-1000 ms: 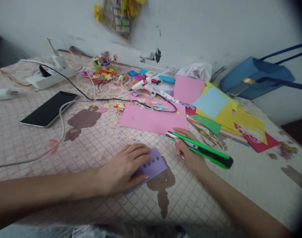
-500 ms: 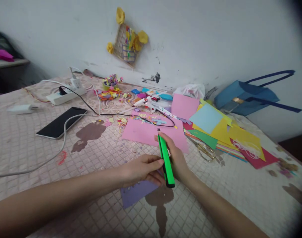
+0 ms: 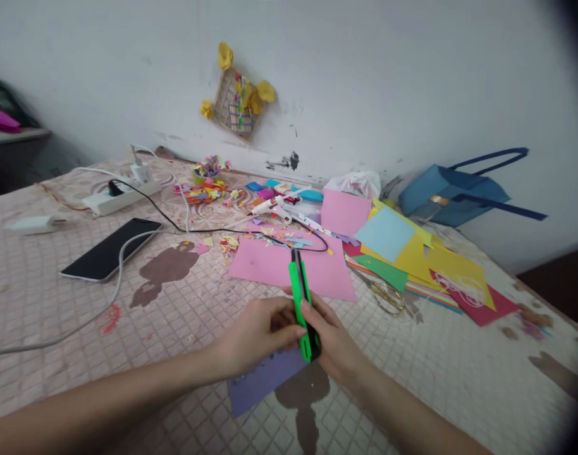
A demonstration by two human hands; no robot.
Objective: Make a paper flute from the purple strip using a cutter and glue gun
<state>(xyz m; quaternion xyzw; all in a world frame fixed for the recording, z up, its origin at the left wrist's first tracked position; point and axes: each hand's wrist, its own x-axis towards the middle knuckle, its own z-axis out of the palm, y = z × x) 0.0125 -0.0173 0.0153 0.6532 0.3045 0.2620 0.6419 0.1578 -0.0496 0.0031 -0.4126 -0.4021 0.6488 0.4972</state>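
A green and black utility knife (image 3: 300,309) stands tilted upward over the table, its black slide channel turned toward me. My right hand (image 3: 331,335) is wrapped round it, thumb lying along the black channel. My left hand (image 3: 263,332) pinches the knife's lower part from the left, with its fingertips partly hidden behind it. Below my left hand lies a purple sheet of paper (image 3: 263,385), partly covered by that hand. Beyond the knife's tip is a pink sheet (image 3: 265,265) strewn with small paper scraps.
Scissors (image 3: 387,297) lie right of the pink sheet, beside stacked coloured papers (image 3: 415,259). A glue gun (image 3: 277,205) with a black cord sits behind. To the left are a phone (image 3: 111,249), a power strip (image 3: 121,196) and a white cable (image 3: 121,265). A blue bag (image 3: 453,193) leans at the wall.
The knife has been turned in my hands, from its plain green side to the side with the black channel. My right thumb has moved onto it. The camera view has shifted slightly.
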